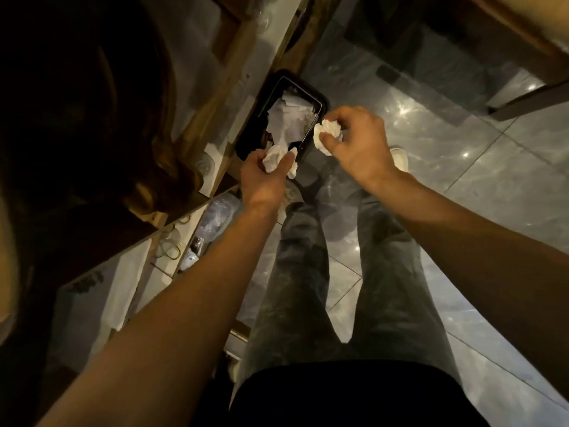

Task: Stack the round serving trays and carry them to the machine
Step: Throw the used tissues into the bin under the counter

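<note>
No round serving tray shows in the head view. My left hand (pixel 264 174) is closed around a crumpled white napkin (pixel 275 158), just at the near edge of a black waste bin (pixel 255 124) on the floor. My right hand (pixel 357 143) grips a second crumpled white napkin (pixel 326 134), a little to the right of the bin's rim. The bin holds more white paper scraps (pixel 289 118). Both forearms reach forward and down over my legs.
A wooden shelf unit (pixel 215 97) runs along the left, with glassware and plastic-wrapped items (pixel 215 220) on its lower shelves. Glossy grey floor tiles (pixel 462 149) spread to the right. A wooden furniture leg (pixel 529 100) stands at the upper right. Dark hair hangs at the left.
</note>
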A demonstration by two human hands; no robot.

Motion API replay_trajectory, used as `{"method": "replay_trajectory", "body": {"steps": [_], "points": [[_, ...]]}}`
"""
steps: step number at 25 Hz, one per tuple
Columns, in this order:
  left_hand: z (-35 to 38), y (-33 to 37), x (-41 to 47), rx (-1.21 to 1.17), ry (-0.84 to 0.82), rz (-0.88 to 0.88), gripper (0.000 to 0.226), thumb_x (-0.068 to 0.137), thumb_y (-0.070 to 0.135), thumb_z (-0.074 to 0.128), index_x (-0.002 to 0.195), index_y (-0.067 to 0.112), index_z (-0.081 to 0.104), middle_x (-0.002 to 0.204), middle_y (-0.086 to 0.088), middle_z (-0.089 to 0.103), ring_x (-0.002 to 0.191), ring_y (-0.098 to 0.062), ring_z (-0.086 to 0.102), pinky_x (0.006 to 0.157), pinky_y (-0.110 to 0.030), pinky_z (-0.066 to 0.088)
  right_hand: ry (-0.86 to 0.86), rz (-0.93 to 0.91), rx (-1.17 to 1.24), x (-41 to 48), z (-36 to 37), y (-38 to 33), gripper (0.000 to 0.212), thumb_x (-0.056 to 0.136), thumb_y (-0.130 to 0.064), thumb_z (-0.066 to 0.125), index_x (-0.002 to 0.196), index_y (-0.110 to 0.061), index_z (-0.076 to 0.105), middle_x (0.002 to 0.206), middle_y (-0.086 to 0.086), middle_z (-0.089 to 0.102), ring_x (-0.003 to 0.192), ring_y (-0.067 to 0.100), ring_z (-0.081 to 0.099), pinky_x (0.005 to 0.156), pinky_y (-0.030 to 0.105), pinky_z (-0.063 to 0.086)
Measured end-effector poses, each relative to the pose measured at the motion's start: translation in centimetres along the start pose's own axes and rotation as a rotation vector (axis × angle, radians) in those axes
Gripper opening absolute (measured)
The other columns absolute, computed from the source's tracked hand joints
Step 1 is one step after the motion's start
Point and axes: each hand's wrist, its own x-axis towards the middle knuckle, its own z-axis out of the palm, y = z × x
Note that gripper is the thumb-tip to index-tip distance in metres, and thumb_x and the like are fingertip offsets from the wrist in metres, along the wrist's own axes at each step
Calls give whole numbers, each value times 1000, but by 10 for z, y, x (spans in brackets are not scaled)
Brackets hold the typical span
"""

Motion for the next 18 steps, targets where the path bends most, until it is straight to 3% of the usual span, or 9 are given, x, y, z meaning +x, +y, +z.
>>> {"method": "replay_trajectory", "body": {"steps": [2, 4, 6, 8, 15, 18], "points": [[16, -15, 36, -2, -35, -49, 44, 82, 24, 74, 119, 6, 60, 109, -3, 63, 99, -16, 62, 64, -7, 46, -27, 64, 37, 18, 26, 21, 26, 85, -19, 69, 111, -15, 68, 111, 10, 66, 99, 23, 62, 85, 26, 48], [28, -32, 66, 88, -40, -82, 50, 82, 32, 74, 123, 9, 58, 123, -8, 61, 112, -23, 58, 81, -22, 47, -49, 110, 43, 36, 49, 40, 26, 87, -17, 69, 112, -15, 67, 109, 6, 65, 96, 18, 59, 81, 18, 43], [39, -47, 96, 150, -32, -115, 55, 80, 37, 74, 124, 9, 58, 127, -9, 60, 116, -25, 57, 95, -34, 47, -42, 158, 70, 56, 67, 53, 26, 87, -15, 69, 113, -13, 66, 102, 3, 62, 92, 15, 58, 76, 12, 40], [45, -56, 119, 124, -31, -127, 50, 79, 32, 75, 122, 10, 60, 123, -8, 63, 112, -25, 59, 95, -41, 50, -41, 157, 94, 73, 80, 59, 27, 88, -14, 68, 114, -10, 66, 95, 1, 59, 87, 13, 55, 66, 2, 35], [55, -79, 162, 79, -38, -153, 45, 77, 24, 75, 117, 11, 61, 119, -10, 65, 108, -30, 63, 91, -47, 54, -144, 160, -7, 123, 106, 77, 29, 87, -21, 69, 113, -9, 64, 105, 5, 65, 90, 16, 64, 59, 13, 45], [61, -80, 171, 84, -41, -169, 36, 82, 19, 73, 114, 11, 59, 110, -4, 61, 107, -27, 63, 92, -41, 54, -161, 114, -16, 130, 115, 81, 34, 87, -25, 68, 117, -11, 62, 111, 9, 64, 95, 19, 64, 68, 21, 51]]}}
